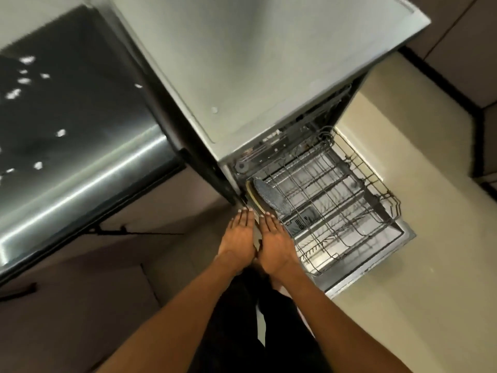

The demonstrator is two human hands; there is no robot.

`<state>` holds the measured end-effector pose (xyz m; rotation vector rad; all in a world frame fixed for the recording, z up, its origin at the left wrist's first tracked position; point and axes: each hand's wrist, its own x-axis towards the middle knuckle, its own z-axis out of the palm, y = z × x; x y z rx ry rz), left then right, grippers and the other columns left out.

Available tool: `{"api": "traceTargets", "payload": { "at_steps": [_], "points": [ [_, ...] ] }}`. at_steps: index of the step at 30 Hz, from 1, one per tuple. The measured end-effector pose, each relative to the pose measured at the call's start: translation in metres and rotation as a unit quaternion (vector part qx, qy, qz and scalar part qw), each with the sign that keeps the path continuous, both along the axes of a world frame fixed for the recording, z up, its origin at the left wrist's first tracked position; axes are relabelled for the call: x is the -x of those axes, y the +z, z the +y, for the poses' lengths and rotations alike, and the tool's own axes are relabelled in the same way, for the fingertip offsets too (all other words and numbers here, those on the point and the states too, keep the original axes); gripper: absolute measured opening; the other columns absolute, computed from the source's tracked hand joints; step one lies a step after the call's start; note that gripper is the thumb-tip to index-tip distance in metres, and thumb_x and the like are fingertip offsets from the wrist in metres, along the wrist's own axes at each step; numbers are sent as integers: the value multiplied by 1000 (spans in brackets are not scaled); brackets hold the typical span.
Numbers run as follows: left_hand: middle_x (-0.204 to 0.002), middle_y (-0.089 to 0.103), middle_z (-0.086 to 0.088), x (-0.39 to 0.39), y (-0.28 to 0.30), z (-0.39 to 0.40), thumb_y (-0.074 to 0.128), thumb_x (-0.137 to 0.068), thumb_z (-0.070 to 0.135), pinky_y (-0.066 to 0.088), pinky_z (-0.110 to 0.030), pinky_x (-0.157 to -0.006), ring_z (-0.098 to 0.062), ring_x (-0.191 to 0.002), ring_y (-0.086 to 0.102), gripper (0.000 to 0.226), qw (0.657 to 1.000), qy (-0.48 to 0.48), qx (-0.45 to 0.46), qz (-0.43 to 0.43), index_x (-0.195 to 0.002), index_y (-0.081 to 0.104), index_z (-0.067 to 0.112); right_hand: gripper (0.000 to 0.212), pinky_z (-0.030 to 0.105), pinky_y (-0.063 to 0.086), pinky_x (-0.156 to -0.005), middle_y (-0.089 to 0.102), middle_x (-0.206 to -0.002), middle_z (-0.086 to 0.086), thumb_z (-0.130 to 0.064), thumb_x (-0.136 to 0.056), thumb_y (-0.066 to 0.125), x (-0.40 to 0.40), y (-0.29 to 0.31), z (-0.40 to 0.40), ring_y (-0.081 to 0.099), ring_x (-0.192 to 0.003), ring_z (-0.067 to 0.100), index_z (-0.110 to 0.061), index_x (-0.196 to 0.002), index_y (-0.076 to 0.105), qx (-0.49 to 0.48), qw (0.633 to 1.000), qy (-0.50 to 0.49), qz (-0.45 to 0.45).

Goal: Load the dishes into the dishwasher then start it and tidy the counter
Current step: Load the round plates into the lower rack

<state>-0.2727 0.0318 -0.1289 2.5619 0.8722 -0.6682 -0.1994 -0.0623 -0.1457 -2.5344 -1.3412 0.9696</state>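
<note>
Reaching down side by side, the left hand point(240, 232) and right hand point(274, 238) lie flat with straight fingers, gripping nothing, fingertips touching the rim of a cream round plate point(254, 199) standing on edge beside a speckled grey round plate point(271, 196) at nine o'clock in the pulled-out wire lower rack point(349, 184); I would nudge the plate gently until it seats upright between tines, not leaning on its neighbour

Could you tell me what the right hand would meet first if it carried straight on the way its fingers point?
Most likely the plates: the right hand points up-frame at the grey plate standing at the rack's near-left corner, with a cream plate beside it. Depth is unclear from above.
</note>
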Motion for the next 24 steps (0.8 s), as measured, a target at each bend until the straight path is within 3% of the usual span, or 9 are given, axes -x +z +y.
{"api": "traceTargets", "payload": {
  "at_steps": [6, 15, 20, 24],
  "points": [
    [-166, -8, -11, 54, 53, 2, 44, -97, 24, 4, -40, -125, -23, -153, -10, 80, 996, 37, -42, -73, -158, -5, 8, 76, 34, -1, -126, 3, -169, 7, -30, -100, 43, 41, 63, 6, -2, -156, 19, -10, -161, 2, -52, 996, 58, -33],
    [-166, -10, -13, 154, 124, 30, 45, -99, 31, 3, -42, -125, -24, -153, -13, 82, 978, 109, -128, -127, -158, -6, 8, 77, 31, -4, -125, -10, -166, 2, -29, -102, 47, 119, 133, 58, -6, -155, 15, -14, -161, -2, -168, 969, 159, -85],
    [-165, -12, -11, 231, 163, 47, 47, -98, 28, 0, -40, -125, -23, -152, -15, 82, 958, 163, -168, -165, -158, -4, 9, 77, 31, -7, -123, -7, -165, 3, -29, -101, 50, 182, 169, 84, -2, -156, 18, -13, -161, 5, -225, 942, 225, -104],
    [-166, -10, -12, 300, 184, 60, 46, -94, 26, -4, -37, -125, -23, -152, -14, 81, 937, 214, -202, -187, -158, -1, 8, 78, 35, 1, -126, 3, -168, 6, -25, -98, 53, 242, 195, 108, 0, -156, 18, -12, -160, 8, -261, 917, 282, -108]
  ]
}}
